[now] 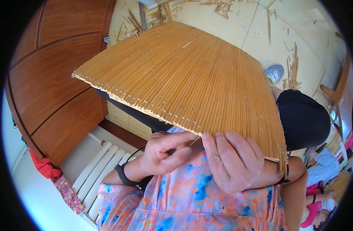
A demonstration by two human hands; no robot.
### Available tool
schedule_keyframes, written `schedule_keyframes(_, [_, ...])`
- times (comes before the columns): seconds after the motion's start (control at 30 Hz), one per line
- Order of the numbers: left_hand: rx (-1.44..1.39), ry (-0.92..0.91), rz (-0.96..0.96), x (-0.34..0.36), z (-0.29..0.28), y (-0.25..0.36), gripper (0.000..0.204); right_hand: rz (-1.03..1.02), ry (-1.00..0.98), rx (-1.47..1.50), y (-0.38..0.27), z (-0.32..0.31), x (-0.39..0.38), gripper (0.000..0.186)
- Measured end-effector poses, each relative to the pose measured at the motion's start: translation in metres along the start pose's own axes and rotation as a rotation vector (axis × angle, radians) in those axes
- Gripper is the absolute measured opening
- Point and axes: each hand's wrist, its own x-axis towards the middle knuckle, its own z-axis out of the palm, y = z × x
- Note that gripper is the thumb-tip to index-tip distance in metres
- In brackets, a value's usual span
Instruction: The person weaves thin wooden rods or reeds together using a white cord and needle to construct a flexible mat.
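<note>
A wide fan-shaped mat of tan straw stalks [184, 73] lies across my lap, with short white stitches running along its near edge. My right hand [234, 161] grips that near edge right of the middle, fingers curled over it. My left hand [166, 150] is just left of it, forefinger touching the edge and thumb curled below. A thin, straight needle [195, 141] slants from the edge down to my left thumb tip; whether thread trails from it I cannot make out. The underside of the mat is hidden.
A brown wooden door [57, 77] stands on the left above a white radiator [97, 169]. Loose stalks [293, 73] and scraps litter the pale tiled floor [238, 23]. My grey shoe [274, 73] is beyond the mat's right side. Other people, one in a checked shirt [325, 163], sit at right.
</note>
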Motion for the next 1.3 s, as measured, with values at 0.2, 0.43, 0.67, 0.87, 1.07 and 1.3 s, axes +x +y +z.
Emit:
schedule_keyframes(0.2, [0.039,-0.045,-0.071,-0.006,-0.001,0.003,0.038,-0.017,-0.038,0.006,0.0,-0.001,0.0,0.029])
schedule_keyframes(0.43, [0.043,0.095,-0.141,-0.006,0.014,0.02,0.034,0.005,-0.007,-0.015,-0.004,0.003,-0.002,0.033])
schedule_keyframes(0.67, [-0.07,0.073,-0.293,-0.013,0.023,0.022,0.03,-0.008,-0.057,0.048,-0.001,-0.003,-0.001,0.017])
schedule_keyframes(0.87, [-0.214,0.136,-0.343,-0.007,0.028,0.026,0.025,-0.003,-0.064,0.113,0.002,-0.002,-0.001,0.021])
schedule_keyframes(1.07, [-0.406,0.238,-0.377,-0.002,0.032,0.029,0.021,-0.003,-0.045,0.129,0.001,0.0,-0.001,0.02])
schedule_keyframes(1.3, [-0.437,0.135,-0.335,-0.008,0.02,0.015,0.027,0.002,-0.107,0.068,0.006,-0.008,0.001,0.023])
